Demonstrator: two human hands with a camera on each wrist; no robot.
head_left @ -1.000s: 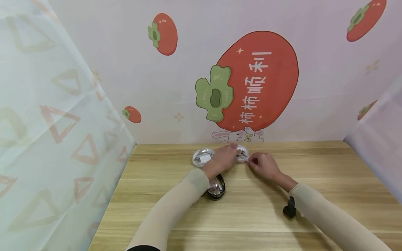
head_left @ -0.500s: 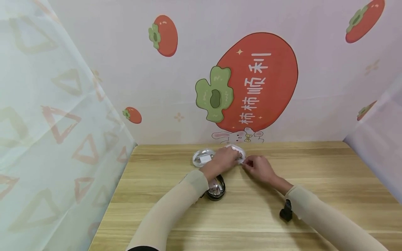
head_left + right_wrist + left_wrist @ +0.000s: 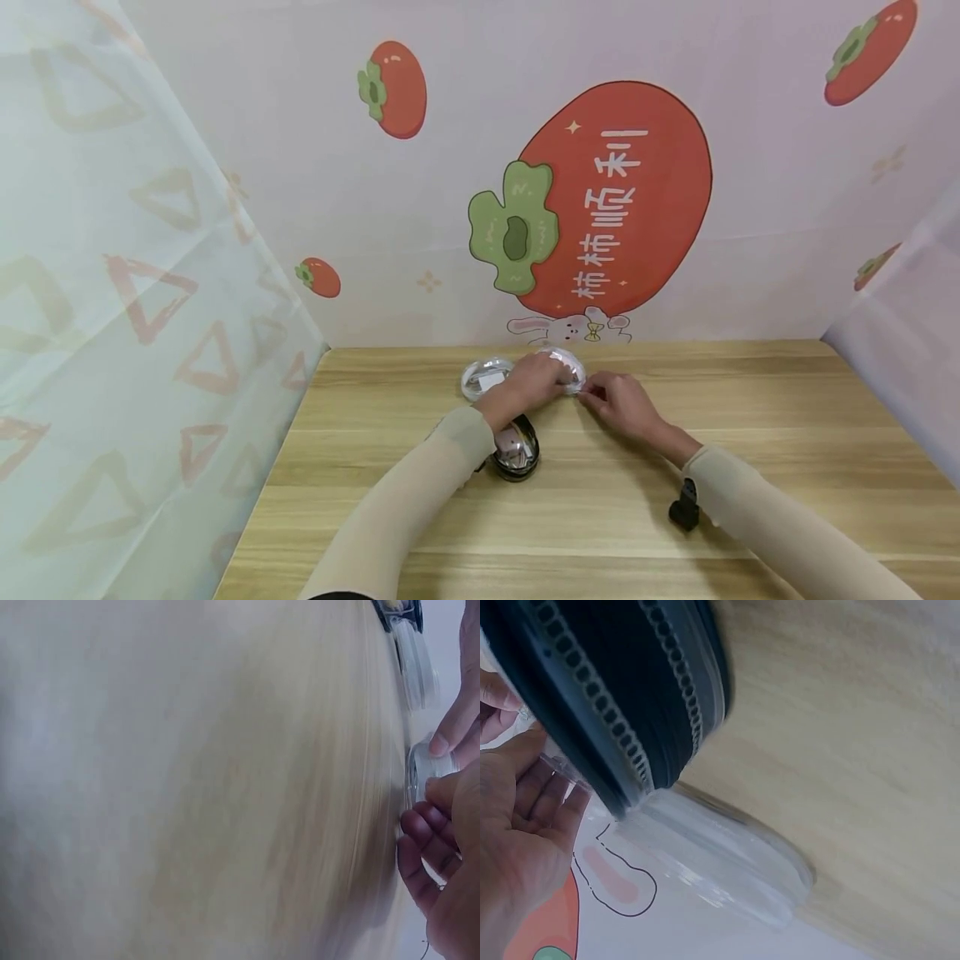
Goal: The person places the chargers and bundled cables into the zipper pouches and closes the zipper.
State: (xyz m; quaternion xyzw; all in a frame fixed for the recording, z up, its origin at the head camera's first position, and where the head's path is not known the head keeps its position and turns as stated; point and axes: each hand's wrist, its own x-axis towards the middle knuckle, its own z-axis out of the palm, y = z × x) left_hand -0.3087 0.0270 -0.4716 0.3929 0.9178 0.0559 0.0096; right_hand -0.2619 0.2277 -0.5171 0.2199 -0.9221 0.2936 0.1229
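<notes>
At the back of the table, both hands are on a small clear, rounded zip pouch (image 3: 564,360). My left hand (image 3: 529,383) holds it from the left, with the thumb on its side in the right wrist view. My right hand (image 3: 626,407) pinches the pouch's right edge near the table; whether a zip pull is between the fingertips is too small to tell. Much of the pouch (image 3: 418,780) is covered by fingers. A second clear pouch (image 3: 480,382) with a white label lies left of my left hand. A black-trimmed clear pouch (image 3: 517,450) stands closer, partly behind my left forearm.
The wooden table (image 3: 600,517) meets a patterned backdrop (image 3: 405,250) just behind the pouches. The black pouch's zip band (image 3: 622,697) and the other clear pouch (image 3: 727,855) stand right beside my left hand in the left wrist view.
My right hand has shifted a little left along the pouch's edge, and the pouch has turned and moved slightly left with it. Over the last half second both hands stay almost still.
</notes>
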